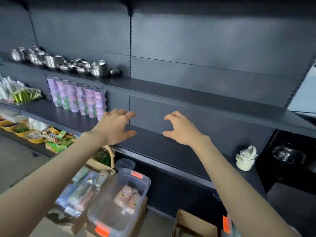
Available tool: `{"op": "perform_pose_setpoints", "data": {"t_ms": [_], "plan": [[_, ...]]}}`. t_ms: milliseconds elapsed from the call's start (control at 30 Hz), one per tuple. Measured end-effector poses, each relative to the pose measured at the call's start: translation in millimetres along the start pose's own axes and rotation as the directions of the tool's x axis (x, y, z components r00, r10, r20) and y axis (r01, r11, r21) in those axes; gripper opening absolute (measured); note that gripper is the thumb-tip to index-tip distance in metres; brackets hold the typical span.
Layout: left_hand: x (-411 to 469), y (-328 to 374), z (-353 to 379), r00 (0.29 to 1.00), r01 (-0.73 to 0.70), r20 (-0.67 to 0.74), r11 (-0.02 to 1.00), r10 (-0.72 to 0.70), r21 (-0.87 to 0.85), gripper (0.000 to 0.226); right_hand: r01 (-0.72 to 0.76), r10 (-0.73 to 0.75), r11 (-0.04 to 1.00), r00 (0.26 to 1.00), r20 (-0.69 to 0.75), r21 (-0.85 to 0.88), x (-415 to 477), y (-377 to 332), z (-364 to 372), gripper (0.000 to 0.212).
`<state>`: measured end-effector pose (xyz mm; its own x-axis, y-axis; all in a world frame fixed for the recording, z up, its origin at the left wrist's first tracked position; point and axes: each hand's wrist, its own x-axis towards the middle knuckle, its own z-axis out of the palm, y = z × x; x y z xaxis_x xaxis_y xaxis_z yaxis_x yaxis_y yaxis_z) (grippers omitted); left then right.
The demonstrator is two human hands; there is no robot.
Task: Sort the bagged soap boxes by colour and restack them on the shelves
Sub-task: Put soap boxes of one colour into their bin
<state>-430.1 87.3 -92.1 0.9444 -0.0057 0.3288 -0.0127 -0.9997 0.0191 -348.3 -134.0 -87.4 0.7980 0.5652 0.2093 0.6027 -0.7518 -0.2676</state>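
Two bare forearms, bare at the wrists, with a bare left hand and right hand.

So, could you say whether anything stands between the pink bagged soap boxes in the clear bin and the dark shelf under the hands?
Nothing visible: the dark metal shelf is bare here; the white kettle stands far right. I cannot tell whether the clear plastic bin of pink bagged soap boxes is lidded.

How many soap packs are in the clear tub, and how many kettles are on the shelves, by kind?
Pink soap packs in the clear tub: 2
White kettle: 1
Glass kettle: 1
Total: 4
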Motion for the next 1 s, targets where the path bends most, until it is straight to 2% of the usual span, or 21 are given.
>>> {"op": "perform_pose_setpoints", "data": {"t_ms": [200, 500, 700, 833, 1000], "plan": [[41, -89, 3, 0.999, 0.024, 0.027, 0.998, -0.026, 0.053, 0.066, 0.027, -0.027, 1.0, 1.0, -0.011, -0.003, 90, -36, 30, 0.056], [73, -230, 35, 0.989, 0.127, 0.068, 0.991, -0.13, 0.041, 0.063, 0.097, -0.101, 0.994, 0.992, 0.074, 0.056, 232, -111, 102, 0.057], [61, -340, 66, 0.963, 0.221, 0.142, 0.974, -0.227, 0.056, 0.067, 0.143, -0.154, 0.987, 0.972, 0.178, 0.076, 301, -179, 180, 0.057], [48, -416, 104, 0.946, 0.235, 0.225, 0.972, -0.234, 0.022, 0.066, 0.113, -0.131, 0.99, 0.965, 0.227, 0.089, 332, -224, 246, 0.056], [32, -498, 152, 0.922, 0.216, 0.34, 0.975, -0.184, -0.06, 0.062, -0.002, -0.033, 0.993, 0.952, 0.305, 0.115, 353, -275, 325, 0.048]]}}
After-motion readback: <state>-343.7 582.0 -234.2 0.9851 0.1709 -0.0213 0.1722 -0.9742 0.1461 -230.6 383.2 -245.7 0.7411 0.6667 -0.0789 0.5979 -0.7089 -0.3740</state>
